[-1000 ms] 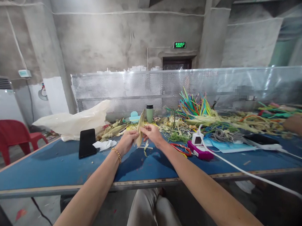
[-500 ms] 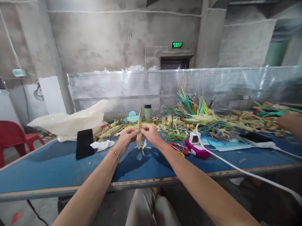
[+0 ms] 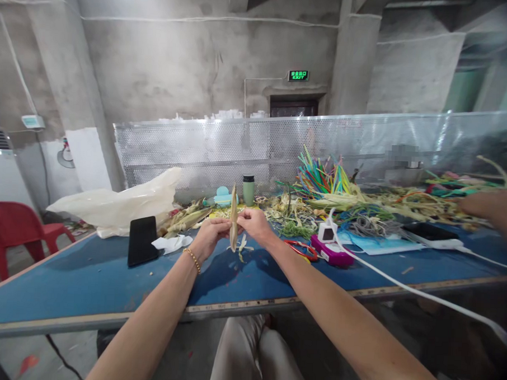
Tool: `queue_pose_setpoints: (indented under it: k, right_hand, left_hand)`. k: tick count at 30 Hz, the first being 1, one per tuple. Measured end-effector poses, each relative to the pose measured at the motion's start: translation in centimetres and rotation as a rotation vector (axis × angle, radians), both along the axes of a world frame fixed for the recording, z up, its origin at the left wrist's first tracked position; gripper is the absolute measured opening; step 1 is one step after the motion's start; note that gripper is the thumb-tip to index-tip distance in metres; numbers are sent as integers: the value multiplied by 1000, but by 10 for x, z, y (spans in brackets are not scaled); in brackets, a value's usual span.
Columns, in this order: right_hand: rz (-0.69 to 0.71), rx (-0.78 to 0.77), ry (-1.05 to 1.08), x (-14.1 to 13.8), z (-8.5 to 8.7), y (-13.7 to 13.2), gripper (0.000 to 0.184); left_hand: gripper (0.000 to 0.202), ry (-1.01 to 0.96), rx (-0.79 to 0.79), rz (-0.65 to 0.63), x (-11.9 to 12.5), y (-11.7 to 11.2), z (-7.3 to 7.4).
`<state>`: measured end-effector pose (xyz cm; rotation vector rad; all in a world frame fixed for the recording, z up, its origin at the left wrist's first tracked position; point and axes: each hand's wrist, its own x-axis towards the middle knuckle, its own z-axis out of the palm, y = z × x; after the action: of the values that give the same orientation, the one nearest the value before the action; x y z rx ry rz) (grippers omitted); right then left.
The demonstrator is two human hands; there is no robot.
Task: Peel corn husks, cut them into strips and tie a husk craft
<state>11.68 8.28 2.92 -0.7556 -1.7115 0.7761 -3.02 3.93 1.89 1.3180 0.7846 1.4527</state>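
Note:
Both my hands meet above the blue table (image 3: pixel 85 283), pinching one dry, pale corn husk strip (image 3: pixel 234 203) that stands upright between them. My left hand (image 3: pixel 210 236), with a bead bracelet on its wrist, grips the strip from the left. My right hand (image 3: pixel 255 224) grips it from the right, fingers closed on it. Small husk scraps (image 3: pixel 242 246) lie on the table just under the hands. A heap of husks (image 3: pixel 187 218) lies behind my left hand.
A black phone (image 3: pixel 141 240) and crumpled tissue (image 3: pixel 172 243) lie left of the hands. Red scissors (image 3: pixel 302 248), a pink power strip (image 3: pixel 334 254) with white cable, a green cup (image 3: pixel 248 190) and coloured strips (image 3: pixel 321 176) lie right. Another person's hand (image 3: pixel 490 205) is far right.
My hands have turned the husk strip slightly and stayed in place. The other person's hand at far right has shifted a little. The view moved slightly to the right.

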Motion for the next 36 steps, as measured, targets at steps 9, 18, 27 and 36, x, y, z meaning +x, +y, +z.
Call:
queue_pose_setpoints:
  k: [9, 18, 27, 36]
  right_hand:
    - [86, 73, -105, 4, 2, -5, 16]
    - [-210, 122, -22, 8, 3, 6, 22]
    - [-281, 48, 65, 9, 7, 3, 19]
    - [-145, 214, -42, 5, 0, 4, 15]
  left_hand:
    - [22, 75, 48, 95, -1, 4, -5]
    - [17, -116, 4, 111, -4, 6, 0]
    - [13, -215, -33, 182, -4, 13, 1]
    - [24, -71, 1, 179, 3, 4, 0]
